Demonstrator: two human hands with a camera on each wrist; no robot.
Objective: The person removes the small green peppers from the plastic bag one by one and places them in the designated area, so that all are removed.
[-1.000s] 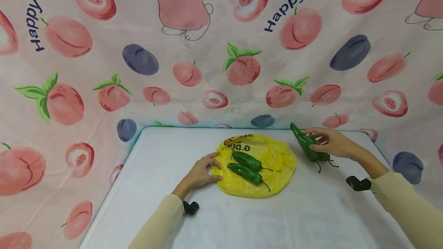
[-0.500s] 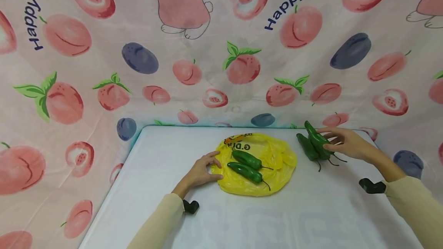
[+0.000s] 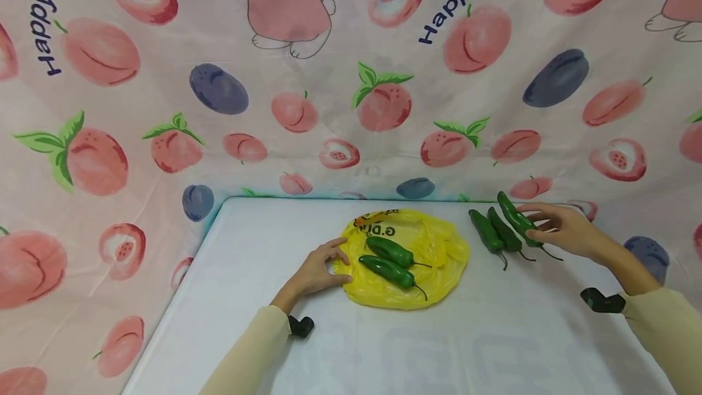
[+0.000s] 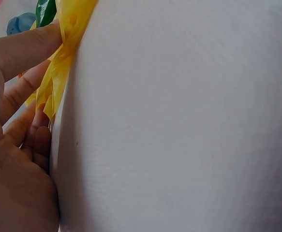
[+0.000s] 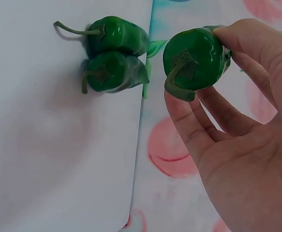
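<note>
My right hand (image 3: 565, 230) holds a glossy green chili pepper (image 3: 515, 214) between thumb and fingers. The right wrist view shows its stem end (image 5: 186, 60) facing the camera. Two more green chili peppers (image 3: 487, 230) (image 3: 504, 230) lie side by side on the table, just left of the held one. At the left edge of a crumpled yellow plastic bag (image 3: 373, 298) rests my left hand (image 3: 315, 270), thumb and fingers spread apart and touching the plastic. On the bag lie two green chili peppers (image 3: 389, 251) (image 3: 386, 271), stems pointing right.
The white table (image 3: 263, 230) ends at the back against a pink cloth (image 3: 329, 84) printed with fruit. A dark device (image 3: 300, 326) is worn at the left wrist, another dark device (image 3: 602, 300) at the right.
My right hand has moved right with one chili pepper, apart from the two now left lying on the table. The left hand stays at the bag's edge.
</note>
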